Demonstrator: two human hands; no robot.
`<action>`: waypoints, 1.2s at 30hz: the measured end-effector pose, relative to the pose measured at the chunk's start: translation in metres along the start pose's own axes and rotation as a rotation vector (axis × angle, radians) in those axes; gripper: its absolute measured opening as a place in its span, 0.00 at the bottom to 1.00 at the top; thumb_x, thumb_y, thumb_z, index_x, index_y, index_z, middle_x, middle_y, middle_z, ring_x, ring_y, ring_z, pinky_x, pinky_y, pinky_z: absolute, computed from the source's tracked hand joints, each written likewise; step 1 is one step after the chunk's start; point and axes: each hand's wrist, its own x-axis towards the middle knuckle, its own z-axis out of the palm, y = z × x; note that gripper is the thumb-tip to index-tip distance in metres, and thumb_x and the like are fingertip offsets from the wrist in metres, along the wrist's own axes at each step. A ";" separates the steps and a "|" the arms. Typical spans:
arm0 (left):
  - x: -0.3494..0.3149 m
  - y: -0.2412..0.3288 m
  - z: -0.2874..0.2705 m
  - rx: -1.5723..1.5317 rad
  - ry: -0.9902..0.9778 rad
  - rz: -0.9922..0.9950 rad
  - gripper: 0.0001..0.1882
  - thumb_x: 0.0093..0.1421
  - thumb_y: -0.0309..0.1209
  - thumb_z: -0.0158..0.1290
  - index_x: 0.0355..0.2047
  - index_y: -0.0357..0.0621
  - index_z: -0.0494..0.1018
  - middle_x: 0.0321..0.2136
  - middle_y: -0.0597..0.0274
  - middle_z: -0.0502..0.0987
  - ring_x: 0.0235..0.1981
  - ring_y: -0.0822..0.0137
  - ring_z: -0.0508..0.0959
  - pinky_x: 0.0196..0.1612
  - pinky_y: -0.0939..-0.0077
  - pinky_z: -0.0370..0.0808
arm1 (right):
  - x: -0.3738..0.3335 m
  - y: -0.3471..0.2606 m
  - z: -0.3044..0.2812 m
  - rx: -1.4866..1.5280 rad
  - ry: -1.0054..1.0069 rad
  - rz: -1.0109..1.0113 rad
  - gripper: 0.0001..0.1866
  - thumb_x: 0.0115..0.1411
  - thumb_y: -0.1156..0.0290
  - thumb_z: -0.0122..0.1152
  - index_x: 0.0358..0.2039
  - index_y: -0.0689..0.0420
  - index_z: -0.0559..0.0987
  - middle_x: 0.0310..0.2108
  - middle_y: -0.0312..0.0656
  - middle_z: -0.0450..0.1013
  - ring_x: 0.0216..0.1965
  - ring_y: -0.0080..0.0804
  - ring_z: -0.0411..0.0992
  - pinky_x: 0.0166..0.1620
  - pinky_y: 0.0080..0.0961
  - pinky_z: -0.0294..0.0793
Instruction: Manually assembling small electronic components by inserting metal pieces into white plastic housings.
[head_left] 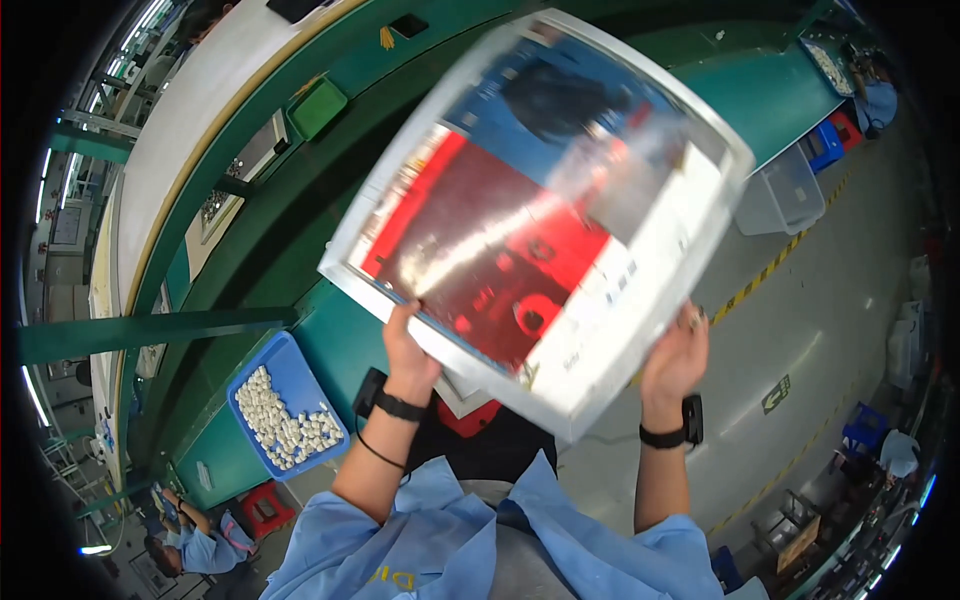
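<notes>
A large rectangular box (400, 235) with a pale grey rim is raised and tilted in front of me, blurred by motion. Its glossy face shows red, blue and white areas; I cannot tell whether these are printing or contents. At the near left edge, my left hand (412, 352) grips the rim with the thumb on top. My right hand (675, 362) holds the right side, its fingers partly hidden by the box. Both wrists carry black bands with small devices.
A blue tray (238, 392) of small white parts lies left on the green bench (325, 300). Beyond stands a green bin (318, 108). A clear plastic tub (785, 195) and blue stool (826, 147) are at right. Other people (200, 548) sit along the bench.
</notes>
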 end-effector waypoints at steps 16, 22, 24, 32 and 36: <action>0.341 0.083 0.014 -0.326 0.013 0.295 0.11 0.52 0.29 0.51 0.37 0.43 0.71 0.38 0.60 0.77 0.43 0.58 0.78 0.54 0.61 0.75 | 0.126 0.234 0.090 -0.371 -0.189 0.138 0.23 0.74 0.60 0.38 0.62 0.60 0.65 0.67 0.51 0.60 0.71 0.45 0.54 0.69 0.48 0.55; 0.370 0.093 0.006 -0.486 0.017 0.264 0.09 0.53 0.30 0.51 0.35 0.43 0.70 0.36 0.62 0.76 0.41 0.61 0.78 0.51 0.62 0.75 | 0.081 0.349 0.242 0.051 -0.065 0.358 0.18 0.73 0.60 0.42 0.56 0.57 0.67 0.64 0.45 0.63 0.68 0.40 0.57 0.69 0.49 0.53; 0.376 0.091 0.017 -0.504 0.018 0.248 0.08 0.53 0.29 0.51 0.34 0.43 0.70 0.36 0.62 0.76 0.41 0.61 0.78 0.51 0.63 0.76 | 0.094 0.386 0.261 0.064 -0.050 0.328 0.15 0.73 0.61 0.44 0.53 0.56 0.68 0.60 0.42 0.65 0.64 0.37 0.61 0.67 0.48 0.55; 0.439 0.089 0.020 -0.466 0.024 0.307 0.08 0.54 0.28 0.53 0.32 0.42 0.67 0.32 0.60 0.73 0.37 0.60 0.77 0.47 0.65 0.78 | 0.161 0.463 0.321 0.206 0.098 0.116 0.08 0.71 0.63 0.47 0.44 0.53 0.69 0.46 0.35 0.68 0.50 0.27 0.67 0.57 0.35 0.67; 0.482 0.092 0.029 -0.400 -0.004 0.324 0.08 0.55 0.28 0.55 0.33 0.41 0.67 0.32 0.60 0.73 0.36 0.61 0.77 0.47 0.65 0.78 | 0.206 0.495 0.324 0.176 0.081 0.080 0.09 0.72 0.62 0.46 0.43 0.53 0.69 0.45 0.35 0.67 0.47 0.26 0.67 0.53 0.30 0.69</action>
